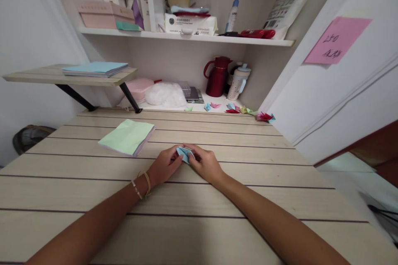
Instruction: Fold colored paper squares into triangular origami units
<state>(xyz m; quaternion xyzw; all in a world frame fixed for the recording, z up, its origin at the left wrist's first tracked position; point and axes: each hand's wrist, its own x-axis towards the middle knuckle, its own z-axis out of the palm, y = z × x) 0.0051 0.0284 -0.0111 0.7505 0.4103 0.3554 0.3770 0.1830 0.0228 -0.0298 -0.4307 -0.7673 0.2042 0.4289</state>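
Observation:
Between both hands, just above the striped wooden tabletop, is a small folded piece of light blue paper [184, 154]. Its upper face shows a crease or open fold. My left hand [164, 165] pinches the left side, thumb on top. On the opposite side my right hand [205, 163] grips it, thumb on top and index finger along the far edge. The fingers under the paper are hidden. Left of the hands lies a stack of paper squares [127, 136], light green on top.
Folded paper pieces [236, 109] in several colours line the table's back edge. Behind them stand a red jug [217, 76], a speckled bottle [239, 83] and a white plastic bag [166, 94]. A raised wooden shelf [34, 73] at left carries blue-topped paper [95, 68].

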